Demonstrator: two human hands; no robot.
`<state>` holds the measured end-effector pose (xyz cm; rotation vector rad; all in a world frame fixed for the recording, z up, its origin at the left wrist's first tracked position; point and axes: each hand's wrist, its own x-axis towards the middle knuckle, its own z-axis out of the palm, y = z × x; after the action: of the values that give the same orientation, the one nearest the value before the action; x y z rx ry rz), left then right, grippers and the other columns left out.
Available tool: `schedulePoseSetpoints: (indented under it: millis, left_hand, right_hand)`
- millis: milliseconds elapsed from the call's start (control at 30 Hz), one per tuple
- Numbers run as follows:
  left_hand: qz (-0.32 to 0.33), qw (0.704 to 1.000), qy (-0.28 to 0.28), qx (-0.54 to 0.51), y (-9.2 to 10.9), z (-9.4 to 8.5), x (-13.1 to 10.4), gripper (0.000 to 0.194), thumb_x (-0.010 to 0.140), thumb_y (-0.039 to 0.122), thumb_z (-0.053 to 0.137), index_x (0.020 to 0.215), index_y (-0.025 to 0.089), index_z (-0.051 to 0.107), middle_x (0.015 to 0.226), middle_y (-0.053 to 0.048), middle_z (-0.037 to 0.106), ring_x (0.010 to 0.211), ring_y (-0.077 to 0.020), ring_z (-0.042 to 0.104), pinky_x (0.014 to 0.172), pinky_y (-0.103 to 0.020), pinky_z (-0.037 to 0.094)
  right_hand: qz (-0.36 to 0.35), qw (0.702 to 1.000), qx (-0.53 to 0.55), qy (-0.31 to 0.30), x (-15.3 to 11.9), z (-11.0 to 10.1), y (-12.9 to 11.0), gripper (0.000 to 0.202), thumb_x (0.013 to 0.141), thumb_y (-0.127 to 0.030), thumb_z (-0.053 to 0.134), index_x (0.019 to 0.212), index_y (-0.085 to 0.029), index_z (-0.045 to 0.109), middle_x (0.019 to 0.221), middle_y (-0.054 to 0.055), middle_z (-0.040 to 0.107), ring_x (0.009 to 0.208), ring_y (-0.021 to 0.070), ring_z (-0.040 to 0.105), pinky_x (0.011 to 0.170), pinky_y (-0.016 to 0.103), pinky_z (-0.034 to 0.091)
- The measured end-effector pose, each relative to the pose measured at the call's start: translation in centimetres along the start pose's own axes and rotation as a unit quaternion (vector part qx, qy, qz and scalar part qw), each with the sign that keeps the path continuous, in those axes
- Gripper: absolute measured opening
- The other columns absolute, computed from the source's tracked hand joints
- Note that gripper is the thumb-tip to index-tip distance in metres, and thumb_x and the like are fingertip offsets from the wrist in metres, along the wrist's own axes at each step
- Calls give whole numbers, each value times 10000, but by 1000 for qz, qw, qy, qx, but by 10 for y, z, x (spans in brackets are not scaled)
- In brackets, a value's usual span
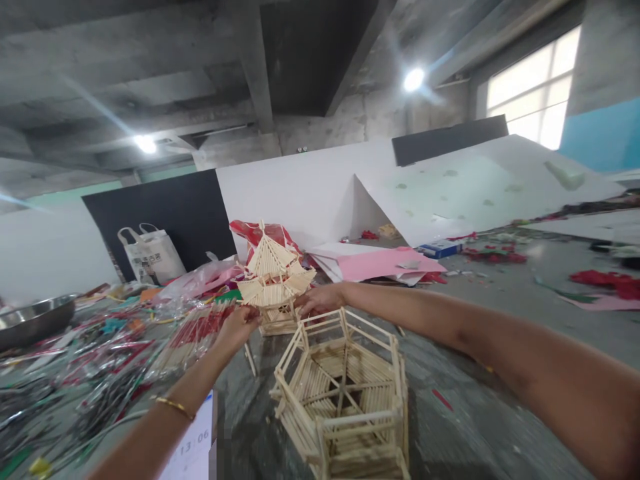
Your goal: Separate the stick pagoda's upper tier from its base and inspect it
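Note:
A small pagoda model (276, 288) built of thin wooden sticks, with a pointed roof and flared eaves, stands upright on the table. My left hand (241, 321) grips its lower left side with bent fingers. At its lower right side, my right hand (320, 299) is closed on it, fingertips partly hidden by the sticks. Nearer to me sits a larger stick frame (345, 393), many-sided and open at the top, with a railing round its rim and crossed sticks inside. Neither hand touches this frame.
A phone (193, 437) lies under my left forearm. Bundled sticks in plastic (193, 340) and tangled craft wires (85, 393) cover the left side, near a metal bowl (35, 320). Pink paper (380, 263), a blue box (440, 249) and a white bag (153, 257) stand farther back.

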<state>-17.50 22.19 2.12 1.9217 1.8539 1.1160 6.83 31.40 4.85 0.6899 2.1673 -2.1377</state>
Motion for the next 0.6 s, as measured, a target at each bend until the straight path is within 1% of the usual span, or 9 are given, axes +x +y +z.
schedulePoseSetpoints:
  millis: [67,167,233,333,500,600]
  left_hand:
    - [-2,1000,8,-5,1,1,1,267,658,399,570,761,158,618,792,-55,675,807,-244,606,729,-326,428]
    - [-1,1000,16,-24,6,2,3,279,673,400,557,794,154,609,797,-48,678,787,-220,611,718,-308,439]
    - [1,999,18,-37,11,-1,6,276,664,406,565,775,157,601,768,-35,671,756,-206,606,688,-293,444]
    - [4,998,21,-57,19,-8,14,303,651,431,583,767,152,601,736,-27,658,718,-190,598,643,-274,442]
    - [-3,995,24,-95,35,-18,32,384,633,479,618,805,135,619,753,-46,669,708,-184,603,618,-265,447]
    - [-10,993,21,-112,41,-19,39,412,639,491,623,820,121,627,744,-63,674,709,-190,609,610,-268,451]
  right_hand:
    - [-3,1000,3,12,1,1,-1,311,649,-162,688,947,-147,597,767,-4,657,573,89,614,530,162,461]
    - [-16,1000,11,24,-1,2,-3,279,663,-134,649,935,-143,589,764,-4,662,597,90,622,556,168,471]
    - [-18,999,12,25,-4,2,-7,261,684,-148,619,942,-138,581,763,10,671,595,97,623,553,183,475]
    - [-22,999,9,34,-8,0,-17,198,695,-161,592,889,-125,576,772,28,683,553,90,606,525,189,469]
    - [-25,996,5,81,-12,-4,-38,86,735,-147,531,797,-116,580,695,10,681,496,68,575,491,169,443]
    - [-28,992,-4,119,-12,-5,-45,96,776,-184,522,744,-112,577,661,12,674,475,67,562,468,167,426]
